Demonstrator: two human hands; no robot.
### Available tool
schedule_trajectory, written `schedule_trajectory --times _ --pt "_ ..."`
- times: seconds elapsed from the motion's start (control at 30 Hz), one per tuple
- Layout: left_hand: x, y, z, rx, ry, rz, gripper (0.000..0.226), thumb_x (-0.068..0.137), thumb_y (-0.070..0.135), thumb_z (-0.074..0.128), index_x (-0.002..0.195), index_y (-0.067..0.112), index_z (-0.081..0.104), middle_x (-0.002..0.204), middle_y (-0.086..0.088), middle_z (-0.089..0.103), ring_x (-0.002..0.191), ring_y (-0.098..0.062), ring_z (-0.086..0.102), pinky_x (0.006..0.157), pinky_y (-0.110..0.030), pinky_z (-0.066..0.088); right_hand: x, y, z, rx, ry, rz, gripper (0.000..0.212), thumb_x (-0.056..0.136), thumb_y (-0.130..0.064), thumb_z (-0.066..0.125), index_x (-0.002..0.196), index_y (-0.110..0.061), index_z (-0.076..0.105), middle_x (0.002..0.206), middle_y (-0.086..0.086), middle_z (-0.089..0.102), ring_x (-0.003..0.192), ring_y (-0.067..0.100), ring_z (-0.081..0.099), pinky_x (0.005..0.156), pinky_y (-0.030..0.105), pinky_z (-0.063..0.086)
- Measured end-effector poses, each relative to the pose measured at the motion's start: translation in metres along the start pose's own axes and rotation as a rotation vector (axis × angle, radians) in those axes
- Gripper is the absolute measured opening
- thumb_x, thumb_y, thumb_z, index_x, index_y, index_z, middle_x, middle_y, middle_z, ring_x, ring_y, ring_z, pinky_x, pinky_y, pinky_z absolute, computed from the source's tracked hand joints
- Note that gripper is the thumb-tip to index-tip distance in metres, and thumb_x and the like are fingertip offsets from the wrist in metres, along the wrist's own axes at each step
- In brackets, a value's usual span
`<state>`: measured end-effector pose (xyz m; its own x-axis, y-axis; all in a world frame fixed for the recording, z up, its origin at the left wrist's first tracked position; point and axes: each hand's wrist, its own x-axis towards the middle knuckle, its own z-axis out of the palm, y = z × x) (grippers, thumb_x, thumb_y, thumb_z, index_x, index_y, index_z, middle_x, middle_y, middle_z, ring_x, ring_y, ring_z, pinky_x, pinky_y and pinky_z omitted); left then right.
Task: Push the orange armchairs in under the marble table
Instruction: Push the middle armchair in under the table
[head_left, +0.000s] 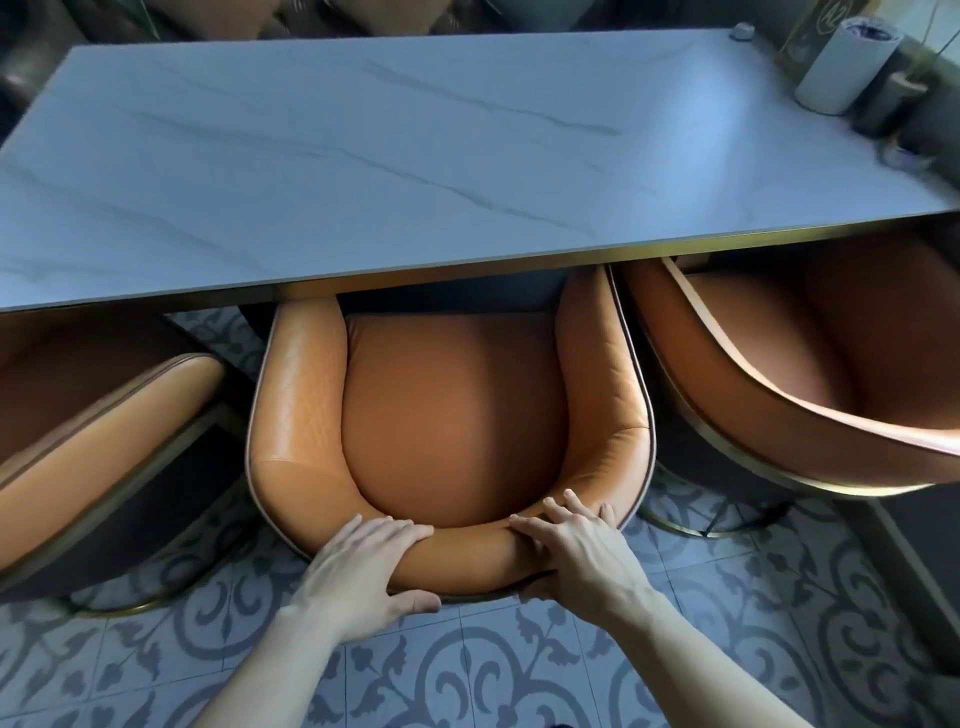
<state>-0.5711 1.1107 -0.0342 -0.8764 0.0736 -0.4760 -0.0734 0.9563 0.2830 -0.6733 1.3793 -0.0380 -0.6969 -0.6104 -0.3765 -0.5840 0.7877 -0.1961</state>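
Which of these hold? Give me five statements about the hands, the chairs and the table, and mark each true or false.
1. Both hands rest on the backrest of the middle armchair. True: the left hand and the right hand each have a grip on its top edge.
2. The front of the middle armchair's arms reaches under the marble table. True.
3. Only one orange armchair is in view. False: there is also a left armchair and a right armchair.
4. The white cylinder stands at the table's near left corner. False: it stands at the far right.
5. The floor is plain wood. False: it is patterned tile.
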Motion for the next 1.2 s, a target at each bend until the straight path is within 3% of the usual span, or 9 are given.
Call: schedule_trajectory --times 0.13,0.23,0.53,0.87,1.1,1.2 --pt "0.012 0.015 0.000 -0.018 0.026 -0.021 0.109 0.056 0.099 0.016 0.149 0.044 0.024 0.157 0.019 0.029 0.144 -0.003 0.020 0.122 -0.032 0.003 0.005 0.020 -0.005 -0.010 0.000 -0.020 0.090 0.075 -0.062 0.081 0.152 -0.043 0.040 0.139 0.001 0.052 0.138 0.032 0.035 0.104 0.061 0.035" --pt "0.019 0.026 -0.001 -0.040 0.041 -0.041 0.103 0.060 0.097 0.023 0.149 0.045 0.025 0.156 0.020 0.029 0.144 -0.002 0.020 0.121 -0.030 0.002 0.011 0.035 -0.008 -0.010 0.004 -0.043 0.090 0.073 -0.062 0.082 0.151 -0.043 0.042 0.137 0.001 0.054 0.137 0.032 0.037 0.103 0.062 0.036" --pt "0.049 0.057 0.001 -0.083 0.087 -0.082 0.092 0.070 0.091 0.036 0.149 0.045 0.024 0.157 0.018 0.030 0.144 -0.003 0.019 0.122 -0.033 0.003 0.029 0.085 -0.028 -0.019 -0.012 -0.089 0.087 0.075 -0.064 0.078 0.151 -0.046 0.039 0.134 -0.005 0.055 0.131 0.026 0.040 0.098 0.052 0.037" --pt "0.052 0.064 -0.005 -0.141 0.065 -0.115 0.098 0.062 0.092 0.036 0.148 0.046 0.027 0.156 0.018 0.031 0.144 -0.002 0.019 0.121 -0.030 0.000 0.034 0.088 -0.035 -0.041 -0.055 -0.096 0.091 0.074 -0.064 0.080 0.153 -0.046 0.038 0.141 0.001 0.054 0.141 0.030 0.035 0.103 0.054 0.034" --pt "0.049 0.070 -0.002 -0.160 0.136 -0.119 0.087 0.073 0.083 0.053 0.147 0.043 0.031 0.152 0.020 0.037 0.141 -0.001 0.026 0.121 -0.030 0.005 0.033 0.094 -0.028 -0.037 -0.006 -0.135 0.089 0.072 -0.069 0.077 0.150 -0.046 0.042 0.133 -0.007 0.058 0.127 0.025 0.042 0.093 0.049 0.039" --pt "0.048 0.077 0.002 -0.158 0.145 -0.115 0.091 0.068 0.088 0.045 0.146 0.043 0.032 0.151 0.019 0.038 0.140 -0.002 0.027 0.121 -0.030 0.005 0.029 0.099 -0.030 -0.029 -0.023 -0.126 0.088 0.072 -0.068 0.080 0.149 -0.046 0.044 0.134 -0.008 0.059 0.131 0.025 0.042 0.096 0.050 0.040"
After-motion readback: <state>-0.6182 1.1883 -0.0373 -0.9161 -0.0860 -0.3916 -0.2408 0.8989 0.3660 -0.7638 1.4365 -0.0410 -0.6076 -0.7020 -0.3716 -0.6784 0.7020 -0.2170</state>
